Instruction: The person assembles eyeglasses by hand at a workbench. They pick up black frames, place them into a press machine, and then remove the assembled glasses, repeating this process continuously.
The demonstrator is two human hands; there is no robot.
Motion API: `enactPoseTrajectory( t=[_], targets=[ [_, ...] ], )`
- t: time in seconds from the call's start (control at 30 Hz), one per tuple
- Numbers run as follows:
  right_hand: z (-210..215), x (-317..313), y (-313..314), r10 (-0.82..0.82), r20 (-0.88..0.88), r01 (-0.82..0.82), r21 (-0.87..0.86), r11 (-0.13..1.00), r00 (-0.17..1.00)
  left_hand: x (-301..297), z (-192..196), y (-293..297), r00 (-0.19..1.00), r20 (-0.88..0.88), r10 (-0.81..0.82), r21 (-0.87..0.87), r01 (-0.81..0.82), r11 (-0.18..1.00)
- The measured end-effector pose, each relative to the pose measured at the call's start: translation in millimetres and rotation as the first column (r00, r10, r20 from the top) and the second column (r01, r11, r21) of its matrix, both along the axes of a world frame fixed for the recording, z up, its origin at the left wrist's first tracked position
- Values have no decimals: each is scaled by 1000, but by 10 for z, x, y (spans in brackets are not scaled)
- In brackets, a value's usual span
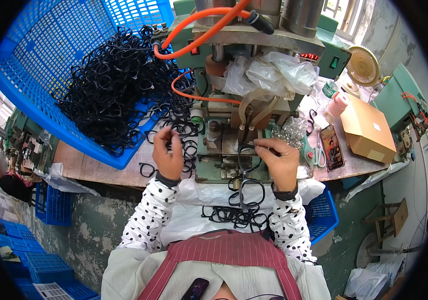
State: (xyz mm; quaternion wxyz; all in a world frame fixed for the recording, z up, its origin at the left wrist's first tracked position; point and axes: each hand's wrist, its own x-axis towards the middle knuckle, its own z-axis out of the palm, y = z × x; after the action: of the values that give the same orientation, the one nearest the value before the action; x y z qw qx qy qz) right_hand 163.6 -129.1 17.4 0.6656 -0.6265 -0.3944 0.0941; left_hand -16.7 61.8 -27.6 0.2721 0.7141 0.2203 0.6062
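Observation:
My right hand (280, 160) is closed in a pinch on a black eyeglass frame (242, 161) at the middle of the green press machine (215, 172). Below it hangs another dark eyeglass frame (260, 194), over the white sheet on my lap. To the left, my left hand (168, 156) is raised in front of the machine, its fingers curled together. Anything small between those fingertips is too blurred to tell. Loose black eyeglass frames (147, 170) lie on the table beside and behind it. More frames (219, 215) rest on my lap.
A large blue basket (54, 117) tilts at the left, heaped with black frames (109, 95). Orange hoses (189, 37) loop over the machine. Right of it are small metal parts (290, 132), scissors (319, 155), a phone (331, 147), a cardboard box (366, 132) and a fan (362, 65).

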Motion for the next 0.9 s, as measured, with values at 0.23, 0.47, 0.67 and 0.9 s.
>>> enactPoseTrajectory(
  t=[0.23, 0.47, 0.67, 0.9],
  targets=[
    [-29, -108, 266, -76, -179, 75, -12, 997, 981, 71, 292, -422, 976, -186, -115, 419, 185, 889],
    [-124, -153, 384, -68, -212, 85, 76, 993, 975, 158, 394, -720, 904, -356, -236, 606, 416, 678],
    [-33, -135, 360, -50, -204, 55, 21, 998, 978, 278, 902, -491, 987, -140, -82, 138, 102, 985],
    [-162, -165, 403, -18, -289, 75, 188, 979, 957, 222, 776, -579, 923, -245, -295, 441, 378, 814]
  ],
)
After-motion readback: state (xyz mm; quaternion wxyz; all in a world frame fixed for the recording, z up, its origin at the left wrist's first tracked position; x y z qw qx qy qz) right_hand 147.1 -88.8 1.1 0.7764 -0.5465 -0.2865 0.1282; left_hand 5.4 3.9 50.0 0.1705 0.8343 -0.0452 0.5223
